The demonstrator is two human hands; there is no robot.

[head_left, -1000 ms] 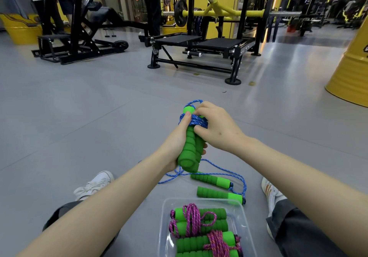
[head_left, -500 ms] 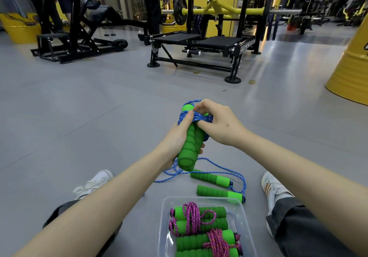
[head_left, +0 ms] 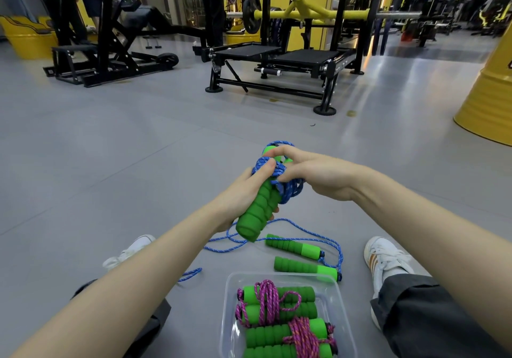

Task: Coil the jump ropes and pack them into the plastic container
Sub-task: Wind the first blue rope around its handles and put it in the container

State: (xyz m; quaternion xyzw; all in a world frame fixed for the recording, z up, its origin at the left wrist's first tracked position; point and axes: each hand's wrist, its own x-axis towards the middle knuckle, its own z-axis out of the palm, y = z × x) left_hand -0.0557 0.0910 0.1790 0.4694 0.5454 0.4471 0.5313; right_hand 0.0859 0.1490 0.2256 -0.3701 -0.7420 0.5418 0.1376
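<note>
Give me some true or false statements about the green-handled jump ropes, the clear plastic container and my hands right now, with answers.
1. The left hand grips green foam handles wound with blue cord. True.
2. The clear plastic container is empty. False: it holds two coiled pink-corded ropes.
3. Another blue-corded rope lies loose on the grey floor beside the container. True.
4. The right hand rests flat on the floor. False: it pinches the blue cord near the handles' top.
</note>
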